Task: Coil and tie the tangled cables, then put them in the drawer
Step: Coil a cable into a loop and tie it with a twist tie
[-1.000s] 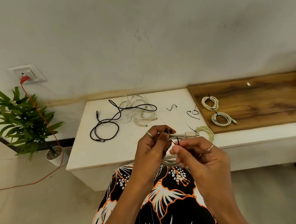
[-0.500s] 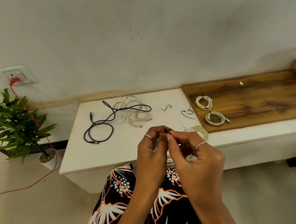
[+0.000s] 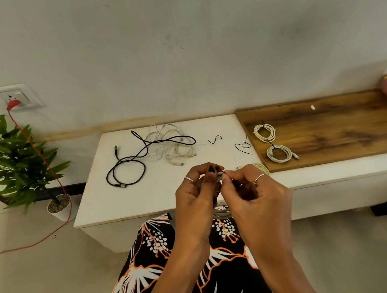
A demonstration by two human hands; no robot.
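Left hand (image 3: pixel 198 193), right hand (image 3: pixel 255 194); fingertips together

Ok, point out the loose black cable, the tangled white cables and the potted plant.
Loose black cable (image 3: pixel 126 171): head view, on its loop.
Tangled white cables (image 3: pixel 176 148): head view, pile's middle.
Potted plant (image 3: pixel 10 160): head view, leaves.

1. The right hand (image 3: pixel 251 188), spread slightly right of the left hand (image 3: pixel 198 193) a second ago, now meets it fingertip to fingertip.
2. The white cable coil (image 3: pixel 222 211) in both hands is now mostly hidden behind them.

Loose cables (image 3: pixel 164 147) left of tied coils (image 3: pixel 273 145)
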